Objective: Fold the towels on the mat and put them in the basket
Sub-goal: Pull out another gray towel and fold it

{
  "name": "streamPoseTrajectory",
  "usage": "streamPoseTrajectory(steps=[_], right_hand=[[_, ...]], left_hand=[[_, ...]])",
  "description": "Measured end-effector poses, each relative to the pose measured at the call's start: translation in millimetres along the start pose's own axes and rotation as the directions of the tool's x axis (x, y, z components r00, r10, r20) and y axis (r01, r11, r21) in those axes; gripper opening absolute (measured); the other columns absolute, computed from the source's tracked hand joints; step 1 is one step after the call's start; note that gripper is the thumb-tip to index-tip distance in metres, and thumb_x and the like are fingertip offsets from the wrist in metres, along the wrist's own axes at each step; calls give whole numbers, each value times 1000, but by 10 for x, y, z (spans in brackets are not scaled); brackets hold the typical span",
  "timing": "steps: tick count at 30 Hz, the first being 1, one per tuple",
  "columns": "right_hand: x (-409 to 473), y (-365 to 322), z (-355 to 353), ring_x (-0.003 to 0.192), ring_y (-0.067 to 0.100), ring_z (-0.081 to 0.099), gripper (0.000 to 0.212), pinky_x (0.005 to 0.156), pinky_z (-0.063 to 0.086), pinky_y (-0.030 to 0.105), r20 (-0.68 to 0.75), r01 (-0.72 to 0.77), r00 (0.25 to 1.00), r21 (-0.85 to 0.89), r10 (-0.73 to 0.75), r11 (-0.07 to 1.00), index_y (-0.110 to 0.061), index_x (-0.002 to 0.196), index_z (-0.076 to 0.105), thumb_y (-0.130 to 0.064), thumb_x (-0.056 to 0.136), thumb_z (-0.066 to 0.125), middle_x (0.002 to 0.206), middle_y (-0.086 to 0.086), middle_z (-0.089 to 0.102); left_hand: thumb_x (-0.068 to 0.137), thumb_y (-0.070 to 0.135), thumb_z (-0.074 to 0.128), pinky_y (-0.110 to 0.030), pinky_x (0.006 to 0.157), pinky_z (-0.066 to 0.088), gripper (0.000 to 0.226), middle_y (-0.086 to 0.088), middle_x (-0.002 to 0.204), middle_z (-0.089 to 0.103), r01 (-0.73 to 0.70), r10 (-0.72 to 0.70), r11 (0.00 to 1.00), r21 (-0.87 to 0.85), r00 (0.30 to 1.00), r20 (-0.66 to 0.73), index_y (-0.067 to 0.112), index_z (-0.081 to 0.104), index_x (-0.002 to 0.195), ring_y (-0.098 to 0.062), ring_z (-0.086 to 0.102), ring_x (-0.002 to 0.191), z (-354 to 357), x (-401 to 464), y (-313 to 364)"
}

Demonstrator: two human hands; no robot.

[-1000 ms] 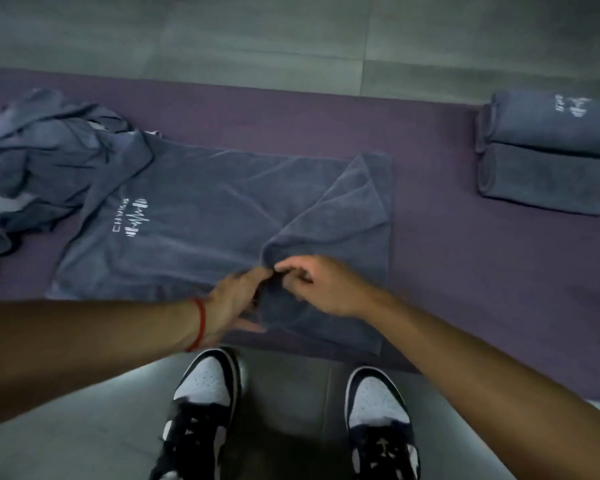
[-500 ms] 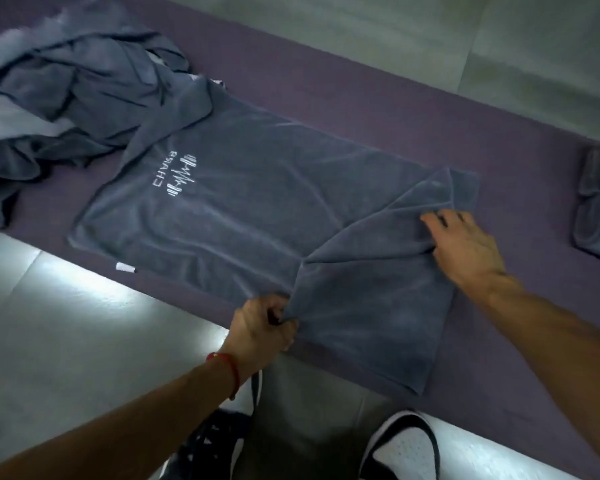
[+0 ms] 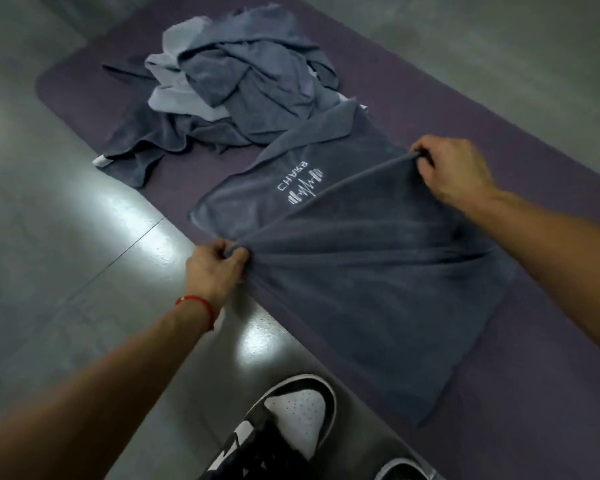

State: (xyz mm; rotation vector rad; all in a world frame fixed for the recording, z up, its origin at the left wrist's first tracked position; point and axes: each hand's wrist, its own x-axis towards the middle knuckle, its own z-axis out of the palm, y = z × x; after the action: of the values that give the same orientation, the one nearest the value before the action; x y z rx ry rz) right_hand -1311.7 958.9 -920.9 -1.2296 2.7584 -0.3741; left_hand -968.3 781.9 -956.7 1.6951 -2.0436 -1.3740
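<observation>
Both hands point(image 3: 215, 268) point(image 3: 454, 168) pinch towel point(image 3: 361, 289); heap point(image 3: 236, 88) beyond, seemingly unfolded towels.

Light: I see a dim scene, lit from overhead.
Glare: white patches on the floor point(image 3: 146, 233).
Blur: soft throughout.
Edges: wide-angle bending, darker corners.

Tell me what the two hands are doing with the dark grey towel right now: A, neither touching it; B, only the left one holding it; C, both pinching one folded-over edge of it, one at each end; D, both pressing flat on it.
C: the left hand and right hand each pinch an end of the dark grey towel's folded-over edge, stretched between them.
</observation>
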Motion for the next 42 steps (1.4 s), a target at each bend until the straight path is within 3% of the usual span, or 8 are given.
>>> streamPoseTrajectory(steps=[4,7,11,14,19,25,32,42], right_hand=[[483,-398,393,102,37,62,17,79,50,43,-51,-122,990,197,135,973,-17,109,66,-19,96,55,108,14,70],[744,-566,530,102,29,63,15,82,51,41,-80,-104,987,330,138,938,-15,105,67,-20,95,57,108,8,71],[1003,-629,634,100,21,61,14,83,45,29,75,-107,994,374,86,921,-10,103,71,-19,94,64,110,6,70],[1111,-605,734,93,15,59,14,83,48,31,141,-202,978,458,153,866,-13,100,74,-21,91,69,99,0,68],[1136,-633,739,68,5,55,11,68,49,24,187,-305,952,660,244,686,-16,98,75,-19,87,74,75,-7,63],[1080,-716,555,71,8,63,7,71,55,25,263,-345,938,779,227,523,-17,90,76,-15,84,78,79,-3,69],[1062,-801,362,69,9,68,9,69,58,24,301,-385,917,835,261,394,-14,81,75,-8,77,81,78,3,72],[443,-414,-394,66,7,63,8,65,54,24,187,-386,901,757,392,527,-18,82,77,-14,78,82,78,-2,70]], left_hand=[[69,40,58,-41,68,58,25,-1,62,65,28,-29,1000,-11,986,-163,16,63,67,-27,64,67,-186,355,-125],[68,40,56,-38,67,56,24,-3,66,65,22,-2,995,97,979,-202,16,63,67,-28,63,68,-302,570,-196],[65,38,58,-27,81,47,17,-8,95,62,-125,163,931,344,983,-84,21,61,67,-22,56,94,-435,772,-222],[73,37,67,-35,104,42,9,-10,120,56,-186,211,915,359,977,-30,33,59,72,-25,50,116,-441,806,-151],[83,24,71,-35,103,36,4,-10,132,56,-313,338,814,489,940,40,22,67,83,-34,45,122,-414,930,-155],[82,22,71,-45,88,50,5,-9,110,60,-341,346,781,524,934,91,19,67,84,-34,56,103,-401,1019,-46],[84,15,71,-38,83,52,8,-12,90,70,-343,364,787,513,929,63,8,69,87,-33,63,87,-381,951,33],[97,23,59,-27,68,40,12,-3,90,52,-638,723,621,456,691,-20,11,61,93,-14,45,75,-478,241,254]])
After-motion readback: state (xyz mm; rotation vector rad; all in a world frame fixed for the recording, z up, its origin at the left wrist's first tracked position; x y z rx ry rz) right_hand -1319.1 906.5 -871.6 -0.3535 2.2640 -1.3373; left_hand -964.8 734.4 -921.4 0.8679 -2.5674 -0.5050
